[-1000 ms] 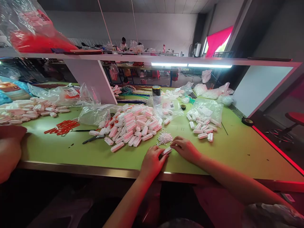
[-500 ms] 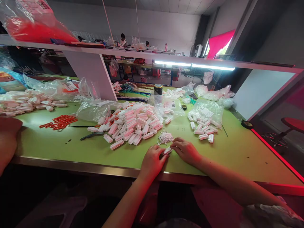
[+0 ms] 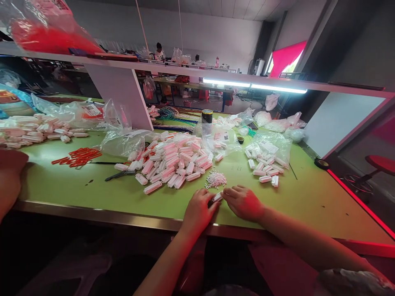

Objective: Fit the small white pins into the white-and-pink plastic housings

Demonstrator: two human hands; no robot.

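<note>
My left hand point(image 3: 199, 210) grips a small white plastic connector housing point(image 3: 217, 196) between thumb and fingers, just above the table's front edge. From the right, my right hand point(image 3: 244, 202) bends over the housing, its fingertips pinched together at the far right end. Whatever may be between those fingertips is too small to see. Right behind the housing lies a little heap of tiny white plugs point(image 3: 216, 179). A large pile of similar white connector housings point(image 3: 173, 160) spreads to the left of my hands.
More housings point(image 3: 267, 168) spill from a clear bag on the right. Black-handled scissors point(image 3: 119, 176) and orange strips point(image 3: 82, 156) lie to the left. Another person's arm point(image 3: 10, 176) rests at the left edge. A shelf point(image 3: 185, 70) with a lit tube spans the back.
My right hand has shifted slightly, its fingers lower and more curled against the housing's end. My left hand keeps its hold. The view has moved a little.
</note>
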